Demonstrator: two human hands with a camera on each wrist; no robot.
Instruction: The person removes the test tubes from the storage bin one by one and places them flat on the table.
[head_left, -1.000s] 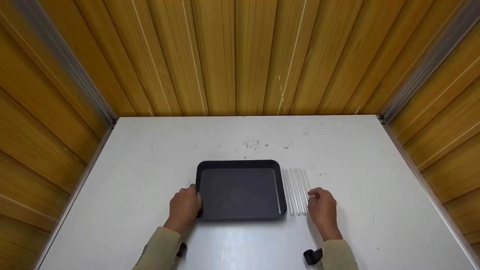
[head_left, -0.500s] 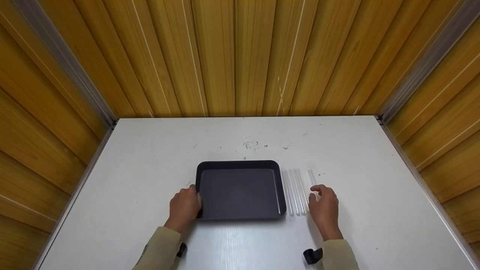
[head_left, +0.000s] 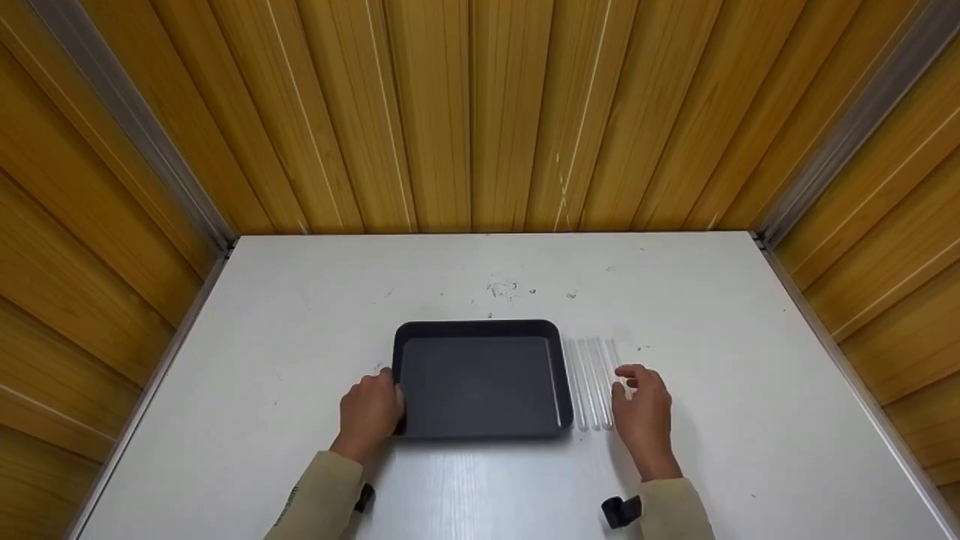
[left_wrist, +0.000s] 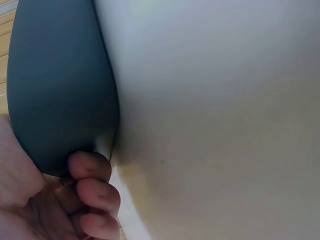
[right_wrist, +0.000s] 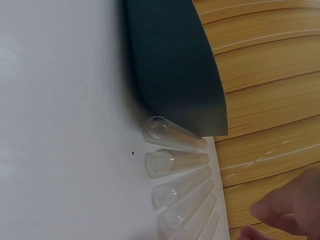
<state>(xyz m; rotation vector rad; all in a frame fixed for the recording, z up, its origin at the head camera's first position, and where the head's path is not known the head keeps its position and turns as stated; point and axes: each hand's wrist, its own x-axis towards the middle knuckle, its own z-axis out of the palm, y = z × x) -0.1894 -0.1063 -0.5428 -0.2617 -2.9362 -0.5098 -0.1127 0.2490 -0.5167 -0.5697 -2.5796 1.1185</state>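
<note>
A dark grey rectangular tray [head_left: 480,386] lies on the white table. My left hand [head_left: 367,412] grips its left edge, the thumb inside the rim; in the left wrist view the fingers [left_wrist: 99,195] curl against the tray's outer wall [left_wrist: 62,85]. Along its right side, several clear test tubes [head_left: 589,386] lie side by side, rounded ends toward me. My right hand [head_left: 643,412] is beside the rightmost tube, thumb and forefinger apart and loosely bent. In the right wrist view, my hand [right_wrist: 295,207] shows at the lower right, beyond the tubes [right_wrist: 177,162]; no tube shows between the fingers.
Wood-patterned panels [head_left: 472,112] stand behind the table and at both sides. Dark marks [head_left: 502,289] dot the white tabletop [head_left: 315,300] behind the tray. A black wrist device [head_left: 621,512] sits by the right sleeve.
A tube stood apart to the right of the row half a second ago; now the rightmost tube lies close to the others. My right hand shifted slightly left and away from me.
</note>
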